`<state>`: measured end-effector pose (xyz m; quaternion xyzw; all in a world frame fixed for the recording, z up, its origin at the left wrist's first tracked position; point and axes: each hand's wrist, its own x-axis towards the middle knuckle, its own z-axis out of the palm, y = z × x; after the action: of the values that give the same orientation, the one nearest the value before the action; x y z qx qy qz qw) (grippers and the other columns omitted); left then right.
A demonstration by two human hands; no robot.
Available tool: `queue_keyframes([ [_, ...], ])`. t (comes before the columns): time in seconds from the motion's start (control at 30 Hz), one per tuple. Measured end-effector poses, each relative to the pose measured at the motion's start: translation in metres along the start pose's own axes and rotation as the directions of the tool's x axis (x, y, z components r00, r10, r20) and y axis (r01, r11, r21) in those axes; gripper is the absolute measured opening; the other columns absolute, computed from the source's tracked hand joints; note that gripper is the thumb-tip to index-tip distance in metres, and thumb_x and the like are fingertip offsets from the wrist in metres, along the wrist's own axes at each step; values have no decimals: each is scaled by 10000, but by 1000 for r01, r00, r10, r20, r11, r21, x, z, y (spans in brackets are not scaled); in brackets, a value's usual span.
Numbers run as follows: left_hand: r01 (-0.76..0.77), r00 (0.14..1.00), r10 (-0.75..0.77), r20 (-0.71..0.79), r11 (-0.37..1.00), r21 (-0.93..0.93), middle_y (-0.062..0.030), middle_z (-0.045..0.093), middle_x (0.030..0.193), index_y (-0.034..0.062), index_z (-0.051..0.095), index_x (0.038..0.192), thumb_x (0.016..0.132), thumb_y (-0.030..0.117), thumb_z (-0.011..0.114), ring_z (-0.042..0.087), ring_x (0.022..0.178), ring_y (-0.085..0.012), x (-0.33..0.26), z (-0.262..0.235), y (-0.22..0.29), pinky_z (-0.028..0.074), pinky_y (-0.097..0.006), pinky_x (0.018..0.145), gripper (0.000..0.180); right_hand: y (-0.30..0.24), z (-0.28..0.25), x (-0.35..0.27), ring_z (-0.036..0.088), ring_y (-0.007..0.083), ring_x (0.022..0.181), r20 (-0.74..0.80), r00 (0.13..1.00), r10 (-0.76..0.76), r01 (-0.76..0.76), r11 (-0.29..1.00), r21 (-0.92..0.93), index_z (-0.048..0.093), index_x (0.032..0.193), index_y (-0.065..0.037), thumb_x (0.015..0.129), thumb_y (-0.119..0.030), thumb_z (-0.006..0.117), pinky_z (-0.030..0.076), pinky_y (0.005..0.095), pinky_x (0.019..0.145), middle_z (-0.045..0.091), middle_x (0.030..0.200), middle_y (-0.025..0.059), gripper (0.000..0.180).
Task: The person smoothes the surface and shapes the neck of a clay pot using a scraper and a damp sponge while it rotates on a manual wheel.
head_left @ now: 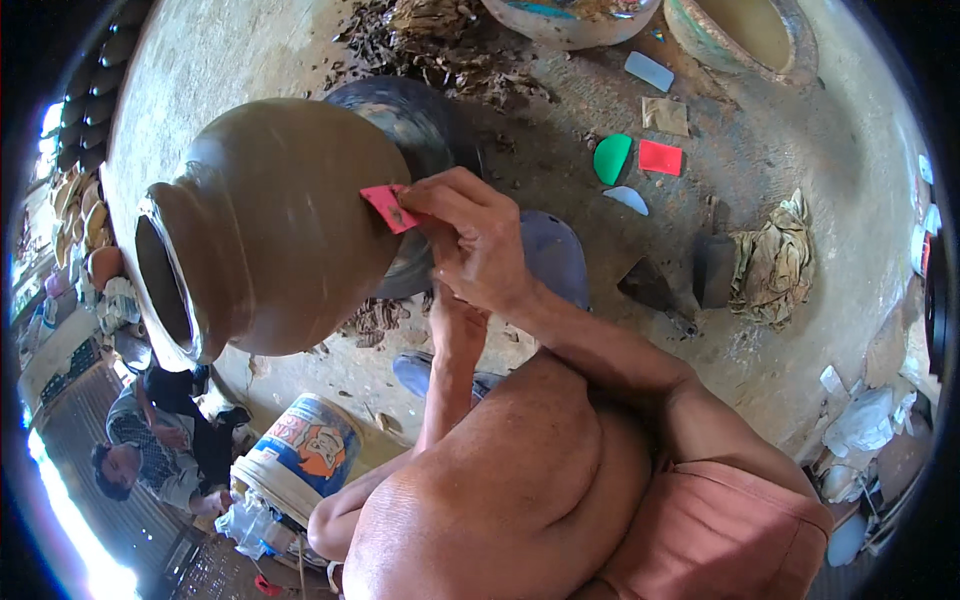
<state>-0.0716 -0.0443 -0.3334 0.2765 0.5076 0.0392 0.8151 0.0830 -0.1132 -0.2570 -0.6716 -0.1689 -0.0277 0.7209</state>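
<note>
Head view, brown clay pot point(275, 225) on its side at nine o'clock of the right hand point(478, 245), which pinches a red scraper card point(390, 208) against its wall, left hand point(455, 320) just beneath, grip unclear, white bucket point(300, 455) at seven o'clock, contents hidden, glazed bowl point(745, 35) at one o'clock, empty.

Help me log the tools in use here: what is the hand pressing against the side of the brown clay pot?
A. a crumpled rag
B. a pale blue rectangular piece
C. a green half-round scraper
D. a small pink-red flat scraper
D: the right hand pinches a small pink-red flat scraper against the wall of the brown clay pot.
</note>
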Motion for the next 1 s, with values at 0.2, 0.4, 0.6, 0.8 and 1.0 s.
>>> queue_keyframes([
  [0.2,-163,976,173,-135,984,78,-84,611,1488,150,501,1529,1094,557,513,681,1229,-266,46,-72,103,630,-448,888,597,2,3,2,731,333,886,-15,1000,11,-10,1000,27,766,1084,-58,765,151,718,592,406,757,709,966,121,385],
  [0.4,-63,993,71,-98,994,84,-116,638,1368,166,504,1512,1055,697,485,689,1129,-297,24,-43,20,609,-476,805,701,9,2,1,747,302,870,-25,999,21,-20,1000,24,762,1080,-18,785,185,666,594,368,741,726,995,129,371],
  [0.6,-200,980,200,8,974,107,-206,584,1482,10,518,1485,1063,524,549,617,1329,-367,48,-82,119,606,-575,1004,666,10,-1,0,749,271,878,-6,996,89,-88,996,13,759,1075,0,818,197,610,584,348,745,733,1013,134,356],
  [0.8,-274,957,258,-133,955,-115,-139,634,1427,105,499,1528,1038,732,490,639,1293,-321,40,-54,18,593,-483,1053,795,17,5,2,747,281,887,25,995,96,-96,995,7,755,1066,11,812,191,608,580,354,754,721,1005,143,344],
  [1.0,-77,991,86,-105,993,93,-162,679,1348,39,529,1494,1069,547,534,642,1312,-353,26,-35,85,524,-566,1141,662,24,0,-1,744,289,884,5,991,131,-131,991,16,749,1071,11,803,194,613,573,355,745,715,993,146,352],
])
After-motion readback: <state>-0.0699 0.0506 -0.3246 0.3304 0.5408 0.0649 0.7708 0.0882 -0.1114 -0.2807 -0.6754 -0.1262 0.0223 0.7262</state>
